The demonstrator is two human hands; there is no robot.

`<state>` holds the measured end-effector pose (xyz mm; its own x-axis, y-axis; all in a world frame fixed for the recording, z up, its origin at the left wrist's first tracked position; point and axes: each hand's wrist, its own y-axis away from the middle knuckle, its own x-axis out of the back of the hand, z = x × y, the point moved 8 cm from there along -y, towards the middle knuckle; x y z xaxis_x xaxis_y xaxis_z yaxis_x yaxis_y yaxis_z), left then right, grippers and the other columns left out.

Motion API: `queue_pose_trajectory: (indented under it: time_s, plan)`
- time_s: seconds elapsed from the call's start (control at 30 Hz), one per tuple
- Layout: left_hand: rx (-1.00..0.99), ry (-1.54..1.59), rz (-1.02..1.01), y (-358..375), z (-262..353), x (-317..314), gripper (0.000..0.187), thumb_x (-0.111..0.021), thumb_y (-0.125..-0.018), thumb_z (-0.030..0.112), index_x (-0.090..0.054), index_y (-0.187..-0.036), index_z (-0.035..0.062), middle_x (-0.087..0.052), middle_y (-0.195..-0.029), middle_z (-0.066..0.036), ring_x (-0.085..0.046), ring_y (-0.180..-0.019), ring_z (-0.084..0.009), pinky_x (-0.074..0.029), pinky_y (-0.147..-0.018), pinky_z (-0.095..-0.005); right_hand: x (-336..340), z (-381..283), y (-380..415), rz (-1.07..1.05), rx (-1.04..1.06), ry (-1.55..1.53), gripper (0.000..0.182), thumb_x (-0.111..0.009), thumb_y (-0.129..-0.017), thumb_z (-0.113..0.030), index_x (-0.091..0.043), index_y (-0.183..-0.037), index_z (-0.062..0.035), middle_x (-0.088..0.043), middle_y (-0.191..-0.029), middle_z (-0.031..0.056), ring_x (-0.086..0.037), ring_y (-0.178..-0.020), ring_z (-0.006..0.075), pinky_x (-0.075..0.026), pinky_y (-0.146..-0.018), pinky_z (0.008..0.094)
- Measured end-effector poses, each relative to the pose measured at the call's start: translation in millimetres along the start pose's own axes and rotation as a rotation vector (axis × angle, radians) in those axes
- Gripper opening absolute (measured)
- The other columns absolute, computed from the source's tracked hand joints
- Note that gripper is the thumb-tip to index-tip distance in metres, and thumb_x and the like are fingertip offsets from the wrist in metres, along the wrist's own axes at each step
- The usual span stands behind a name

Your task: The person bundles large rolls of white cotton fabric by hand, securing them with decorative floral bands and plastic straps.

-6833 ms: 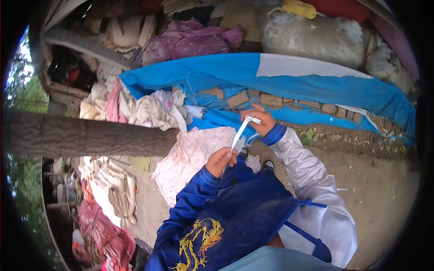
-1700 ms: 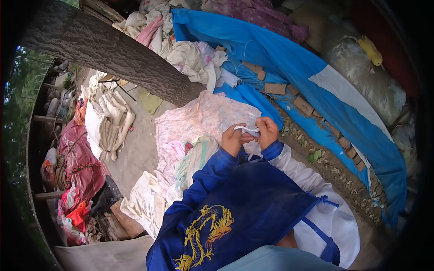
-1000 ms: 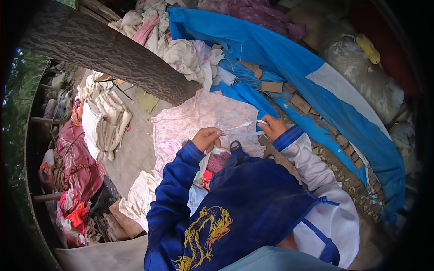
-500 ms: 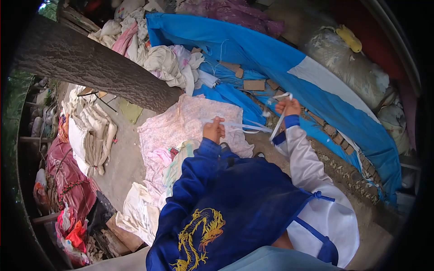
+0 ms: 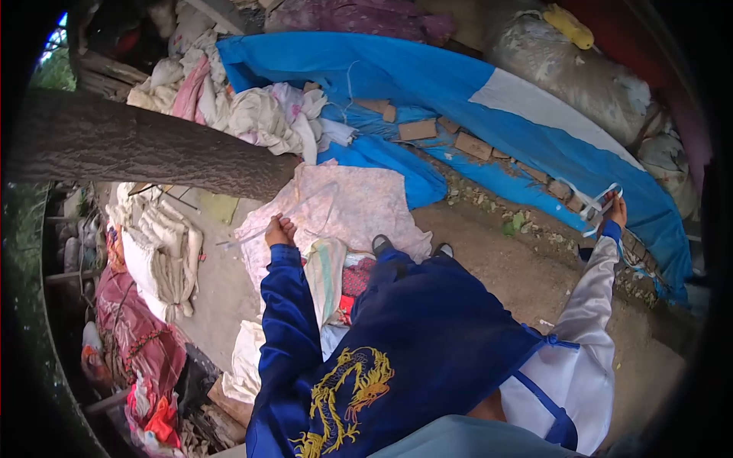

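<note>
White cloth strip [image 5: 599,204] pulled out wide — one looped end bunched at about three o'clock of the view, the other end running off toward nine o'clock, too thin and blurred in the middle to trace. Right hand [image 5: 615,212] closed around the looped end, arm flung out over the blue tarp [image 5: 427,84]. Left hand [image 5: 279,229] fisted on the far end, just above the pink floral cloth [image 5: 359,210] spread on the dirt ground [image 5: 496,267].

To do this stretch well, probably: keep both grips firm and pull evenly, so the strip comes straight without twisting; keep the loops at the right hand from slipping off the fingers; hold the line clear of the bricks [image 5: 473,145] weighting the tarp edge, where it could snag.

Further out — tree trunk [image 5: 145,149] lying across at ten o'clock, heap of pale rags [image 5: 259,114] behind it at eleven, folded bedding [image 5: 164,244] at nine, a stuffed sack [image 5: 573,69] at one. Blue jacket with a gold dragon [image 5: 343,397] at six o'clock.
</note>
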<state>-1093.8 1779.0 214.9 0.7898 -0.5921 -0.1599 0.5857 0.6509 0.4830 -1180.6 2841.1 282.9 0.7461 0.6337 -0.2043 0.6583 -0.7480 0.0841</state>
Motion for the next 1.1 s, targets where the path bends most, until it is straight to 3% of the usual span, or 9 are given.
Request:
queue_pose_trajectory:
  time_s: [0.13,0.23,0.5,0.73,0.8,0.9,0.97,1.07,1.1]
  plan:
    - [-0.047,0.047,-0.04,11.9,15.9,-2.9,0.036,-0.049,-0.098,0.033,-0.056,-0.108,-0.0005,-0.062,-0.07,-0.008,-0.057,-0.052,-0.0144,-0.051,-0.047,-0.0277,64.8,89.4,9.3,-0.15,0.137,0.814,0.024,-0.061,-0.091,-0.022,-0.067,-0.097,0.0003,-0.066,-0.089,0.0052,-0.058,-0.082,0.0155,-0.043,-0.069,0.0334]
    - [-0.087,0.072,-0.02,37.9,33.8,3.7,0.033,-0.049,-0.099,0.031,-0.055,-0.106,-0.0005,-0.061,-0.069,-0.009,-0.056,-0.051,-0.0152,-0.051,-0.047,-0.0283,172.4,207.1,21.7,-0.03,-0.107,1.186,0.031,-0.061,-0.09,-0.027,-0.068,-0.104,-0.0001,-0.07,-0.096,0.013,-0.064,-0.087,0.0239,-0.048,-0.075,0.037]
    - [-0.191,0.104,0.016,89.6,66.1,62.4,0.031,-0.051,-0.098,0.024,-0.054,-0.114,-0.0017,-0.062,-0.074,-0.012,-0.061,-0.056,-0.0187,-0.051,-0.048,-0.031,89.5,238.9,162.8,-0.074,-0.337,1.708,0.027,-0.061,-0.089,-0.026,-0.068,-0.099,-0.0017,-0.069,-0.09,0.011,-0.065,-0.078,0.0223,-0.049,-0.066,0.0375]
    - [-0.191,0.204,-0.111,70.1,79.8,89.4,0.03,-0.051,-0.098,0.022,-0.055,-0.112,-0.0042,-0.064,-0.076,-0.013,-0.061,-0.057,-0.0186,-0.053,-0.054,-0.0305,-205.4,345.4,296.3,-0.668,-0.323,1.131,0.023,-0.062,-0.089,-0.024,-0.068,-0.095,-0.0032,-0.069,-0.086,0.0092,-0.065,-0.07,0.0208,-0.05,-0.058,0.038]
    - [-0.159,0.236,-0.178,59.5,78.8,93.5,0.03,-0.051,-0.098,0.022,-0.055,-0.112,-0.0046,-0.064,-0.076,-0.013,-0.061,-0.057,-0.0185,-0.051,-0.054,-0.0302,-323.0,364.9,378.9,-0.916,-0.622,0.781,0.033,-0.06,-0.091,-0.034,-0.065,-0.103,-0.004,-0.069,-0.09,0.0099,-0.068,-0.077,0.0235,-0.052,-0.062,0.0382]
    - [-0.058,0.304,-0.266,55.8,70.9,96.0,0.031,-0.05,-0.099,0.023,-0.055,-0.113,-0.0045,-0.064,-0.077,-0.012,-0.061,-0.061,-0.0189,-0.051,-0.057,-0.0302,-468.1,280.0,592.6,-1.381,-1.331,0.466,0.07,-0.05,-0.092,-0.056,-0.05,-0.125,0.0054,-0.06,-0.122,0.0192,-0.059,-0.111,0.0345,-0.049,-0.09,0.0463]
    - [0.001,0.323,-0.282,65.7,60.0,106.1,0.033,-0.048,-0.099,0.025,-0.055,-0.114,-0.004,-0.063,-0.078,-0.012,-0.061,-0.062,-0.0192,-0.051,-0.058,-0.0305,-528.4,233.2,712.3,-1.423,-1.624,0.18,0.074,-0.047,-0.092,-0.057,-0.046,-0.129,0.0071,-0.051,-0.133,0.0219,-0.044,-0.128,0.0376,-0.039,-0.105,0.0488]
    - [0.059,0.471,-0.166,86.5,44.5,163.2,0.038,-0.045,-0.1,0.032,-0.055,-0.114,-0.002,-0.062,-0.075,-0.011,-0.06,-0.06,-0.0191,-0.05,-0.057,-0.0319,-588.9,256.5,794.5,-1.194,-1.568,0.01,0.062,-0.049,-0.095,-0.05,-0.05,-0.126,0.0031,-0.051,-0.133,0.0198,-0.035,-0.135,0.035,-0.031,-0.111,0.0473]
    - [0.087,0.545,-0.119,91.6,35.3,183.6,0.04,-0.045,-0.1,0.035,-0.056,-0.113,-0.0011,-0.062,-0.074,-0.01,-0.06,-0.059,-0.0189,-0.05,-0.056,-0.0324,-607.8,288.7,800.3,-1.086,-1.523,-0.015,0.045,-0.051,-0.096,-0.042,-0.056,-0.114,-0.0006,-0.064,-0.107,0.0123,-0.056,-0.113,0.0285,-0.045,-0.097,0.0441]
